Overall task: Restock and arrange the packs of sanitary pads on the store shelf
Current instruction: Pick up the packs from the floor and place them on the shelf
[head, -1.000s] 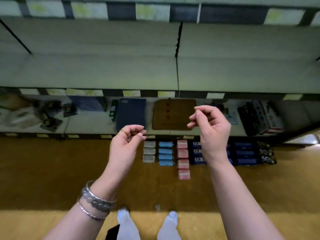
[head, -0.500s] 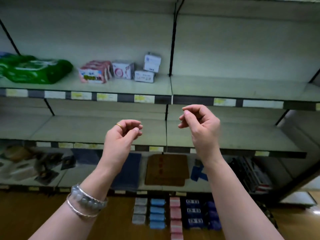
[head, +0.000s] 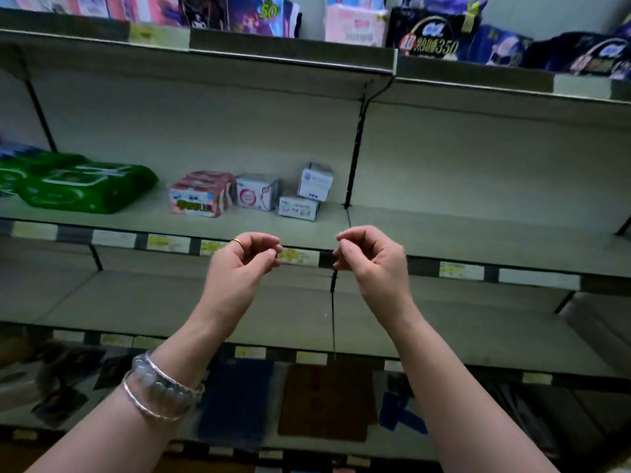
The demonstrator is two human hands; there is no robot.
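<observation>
- The left hand [head: 239, 264] and right hand [head: 372, 261] hover before the middle shelf [head: 478, 233], each grip curled together, thumb to fingertips, holding nothing visible.
- Pad packs line the top shelf [head: 290, 49], their tops cut off; a dark pack [head: 430, 35] reads "350" and a purple pack [head: 259, 15] reads "50".
- Print on the pink pack [head: 201, 196] and the price labels [head: 167, 243] is too blurred to read.

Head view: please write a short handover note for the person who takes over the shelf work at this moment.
Left hand: fingers curled, holds nothing. Right hand: same, raised beside it.
Middle shelf: green packs, pink pack, white boxes on its left half. Top shelf: dark packs.
Done: no pack in hand yet. Left: probably fetch packs and fill the shelves.
</observation>
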